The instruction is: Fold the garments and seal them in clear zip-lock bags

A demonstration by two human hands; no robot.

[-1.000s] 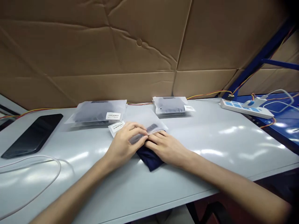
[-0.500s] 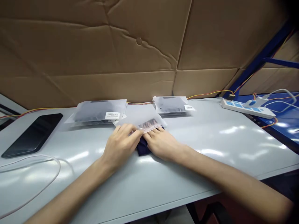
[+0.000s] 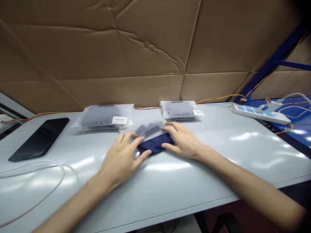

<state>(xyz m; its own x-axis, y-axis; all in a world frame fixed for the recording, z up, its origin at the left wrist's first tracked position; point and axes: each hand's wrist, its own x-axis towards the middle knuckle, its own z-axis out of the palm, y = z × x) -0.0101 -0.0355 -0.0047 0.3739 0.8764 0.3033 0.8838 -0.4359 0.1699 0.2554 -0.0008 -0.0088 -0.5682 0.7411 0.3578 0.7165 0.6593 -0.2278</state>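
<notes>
Frosted bag (navy cloth inside)

Barcode label print, seemingly illegible

A white tabletop holds a black smartphone and a looped white cable at its left, two labelled frosted poly bags along its back edge, and a white power strip at its back right corner, with flattened corrugated cardboard behind it.

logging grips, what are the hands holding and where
The left hand and right hand touch a frosted plastic bag holding navy cloth, at its two sides near the bag's edge; a firm grip cannot be told.
</notes>
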